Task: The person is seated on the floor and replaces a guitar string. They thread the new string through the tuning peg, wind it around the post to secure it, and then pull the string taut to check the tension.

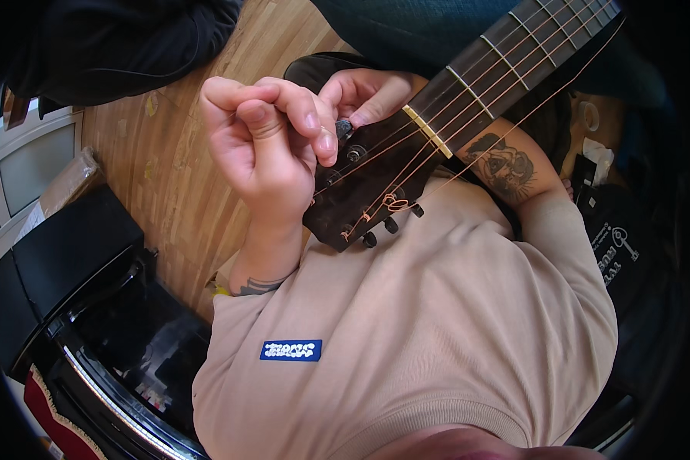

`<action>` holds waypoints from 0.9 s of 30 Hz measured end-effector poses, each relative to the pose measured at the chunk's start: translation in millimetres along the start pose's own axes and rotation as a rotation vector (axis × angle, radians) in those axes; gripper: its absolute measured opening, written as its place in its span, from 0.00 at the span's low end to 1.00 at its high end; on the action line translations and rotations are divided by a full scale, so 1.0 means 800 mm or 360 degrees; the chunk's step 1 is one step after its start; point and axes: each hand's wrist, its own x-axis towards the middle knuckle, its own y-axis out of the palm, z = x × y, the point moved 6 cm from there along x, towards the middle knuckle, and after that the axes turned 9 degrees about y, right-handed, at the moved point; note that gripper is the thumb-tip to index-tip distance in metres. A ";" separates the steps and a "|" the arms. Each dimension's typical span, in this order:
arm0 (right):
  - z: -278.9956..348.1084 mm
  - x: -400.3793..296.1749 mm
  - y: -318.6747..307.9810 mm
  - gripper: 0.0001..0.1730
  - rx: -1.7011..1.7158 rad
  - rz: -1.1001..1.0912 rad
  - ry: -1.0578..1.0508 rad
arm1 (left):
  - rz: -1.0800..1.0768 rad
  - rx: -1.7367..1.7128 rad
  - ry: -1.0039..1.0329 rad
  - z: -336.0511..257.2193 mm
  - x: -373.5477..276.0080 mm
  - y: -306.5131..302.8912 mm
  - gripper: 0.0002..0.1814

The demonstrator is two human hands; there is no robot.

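Observation:
The dark headstock (pixel 374 172) of a stringed instrument, likely a guitar, lies before my chest, its fretted neck (pixel 494 63) running to the upper right. My left hand (pixel 264 129) is raised over the headstock's left edge, fingers curled and thumb bent against them; whether it pinches a thin string I cannot tell. My right hand (pixel 368 98) reaches under the neck, thumb and finger on a metal tuning peg (pixel 344 129). Copper-coloured strings cross the pale nut (pixel 427 131). One string (pixel 506 135) runs outside the nut to a loose coil (pixel 397 202) near a tuning post.
A shiny black piece of furniture (pixel 132 328) stands at the lower left, beside a wrapped package (pixel 69 178). Dark cloth (pixel 132 46) lies at the upper left over the wooden floor (pixel 167 149). A roll of tape (pixel 589 116) and a black bag bearing writing (pixel 621 247) are at the right.

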 end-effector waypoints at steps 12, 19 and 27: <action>0.009 0.008 -0.003 0.08 -0.0324 -0.0334 -0.0157 | -0.0023 0.0056 -0.0026 0.004 -0.002 -0.007 0.09; -0.005 0.002 -0.006 0.16 0.0066 -0.0052 -0.0048 | -0.0033 0.0007 0.0009 0.000 0.004 -0.001 0.10; 0.003 0.003 -0.012 0.14 -0.0321 -0.0048 -0.0161 | -0.0011 0.0027 -0.0030 0.001 0.003 -0.001 0.10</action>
